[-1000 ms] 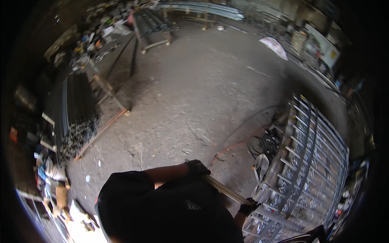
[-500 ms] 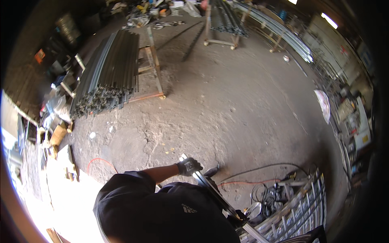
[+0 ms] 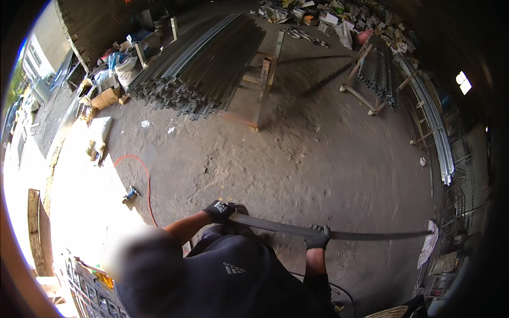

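A long, narrow grey metal bar (image 3: 275, 226) runs from in front of my body out to the right, slightly blurred toward its far end. My left hand (image 3: 218, 211), in a dark glove, is closed around the bar's left end. Further along, my right hand (image 3: 317, 238), gloved too, grips it near the middle with the fingers wrapped over the top. Both hands are apart, and the bar lies nearly level across the view above the concrete floor (image 3: 254, 169).
A big stack of metal tubes (image 3: 196, 63) rests on a wheeled wooden-looking stand (image 3: 263, 95). More tubes lie on racks (image 3: 437, 132) at the right. A red hose (image 3: 148, 183) and a blue tool (image 3: 130, 194) are on the floor at left. Scrap (image 3: 339, 21) is heaped at the back.
The view has turned left. The bar has swung from slanting down beside my body to nearly level, pointing right. My right hand has come up and forward into plain sight on it.
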Tool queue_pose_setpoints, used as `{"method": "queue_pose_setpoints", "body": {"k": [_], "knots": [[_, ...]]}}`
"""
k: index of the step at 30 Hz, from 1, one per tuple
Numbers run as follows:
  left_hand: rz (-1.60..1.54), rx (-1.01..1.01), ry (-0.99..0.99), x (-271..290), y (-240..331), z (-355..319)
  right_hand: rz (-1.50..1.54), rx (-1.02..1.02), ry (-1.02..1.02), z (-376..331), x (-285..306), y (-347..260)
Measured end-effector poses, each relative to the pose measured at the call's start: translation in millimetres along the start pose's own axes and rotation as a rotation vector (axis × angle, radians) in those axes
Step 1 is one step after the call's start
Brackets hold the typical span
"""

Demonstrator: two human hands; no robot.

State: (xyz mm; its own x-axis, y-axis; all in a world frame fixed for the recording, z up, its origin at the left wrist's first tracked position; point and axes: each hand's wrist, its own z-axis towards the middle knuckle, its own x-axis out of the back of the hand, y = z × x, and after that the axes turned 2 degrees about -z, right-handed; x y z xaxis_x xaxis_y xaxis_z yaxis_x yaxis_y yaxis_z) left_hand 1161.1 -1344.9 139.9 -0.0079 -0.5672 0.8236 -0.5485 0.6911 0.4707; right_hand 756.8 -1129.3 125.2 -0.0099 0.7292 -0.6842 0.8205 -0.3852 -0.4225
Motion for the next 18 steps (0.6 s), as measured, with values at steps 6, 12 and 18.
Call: {"method": "queue_pose_setpoints", "body": {"k": [6,12,18], "knots": [[-0.085,0.427,0.07,3.6,-89.1,-21.2,-0.228,-0.267,-0.013,99.3,-246.6,124.2],[-0.292,0.674,0.445,90.2,-147.9,-6.3,-0.564,-0.216,-0.603,117.6,-468.1,207.8],[-0.226,0.828,0.685,247.9,-273.8,93.9,-0.882,-0.055,-0.725,146.9,-504.4,218.7]]}}
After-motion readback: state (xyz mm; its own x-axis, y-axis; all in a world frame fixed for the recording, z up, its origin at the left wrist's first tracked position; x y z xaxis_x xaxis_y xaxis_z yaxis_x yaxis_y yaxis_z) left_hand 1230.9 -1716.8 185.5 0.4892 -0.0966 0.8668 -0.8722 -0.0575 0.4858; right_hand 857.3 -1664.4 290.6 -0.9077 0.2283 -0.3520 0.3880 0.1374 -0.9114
